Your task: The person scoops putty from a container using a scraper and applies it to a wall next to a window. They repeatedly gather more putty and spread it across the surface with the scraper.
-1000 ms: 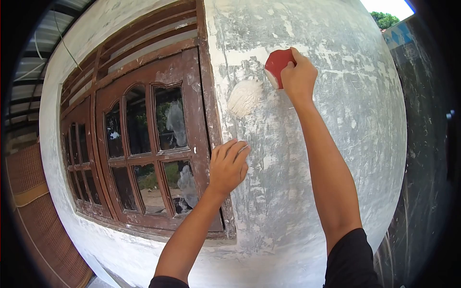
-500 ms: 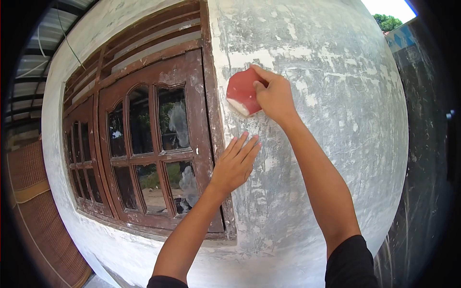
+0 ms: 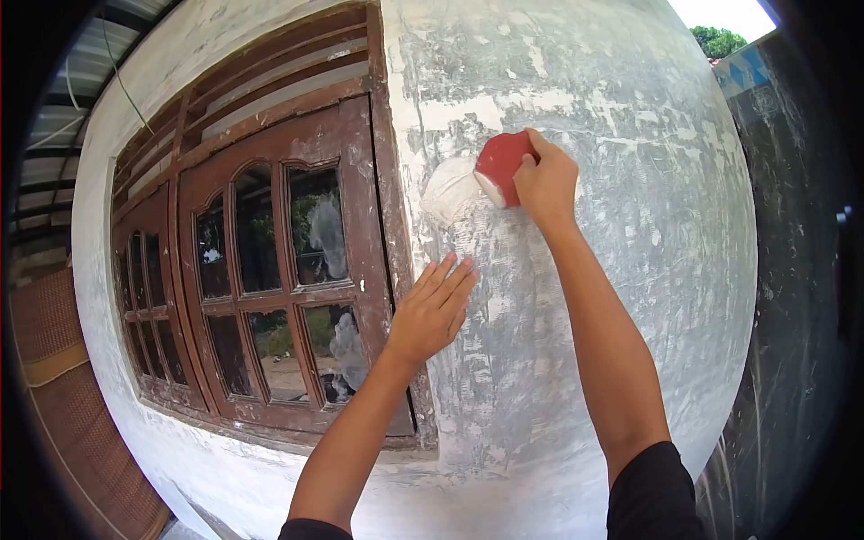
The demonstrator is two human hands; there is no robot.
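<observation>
A red putty scraper is gripped in my right hand, its lower left edge coated with white putty and held against the wall. Just left of the scraper, a pale smear of putty lies on the patchy grey and white surface. Lower down, my left hand rests flat against the wall beside the window frame, fingers stretched out and holding nothing.
A brown wooden window with several glass panes fills the wall to the left. Rolled woven blinds or mats hang at the far left. A dark panel stands beyond the wall's right edge.
My right hand has moved the scraper to the right, and a pale putty smear now shows where it was. My left hand stays nearly in place on the wall.
</observation>
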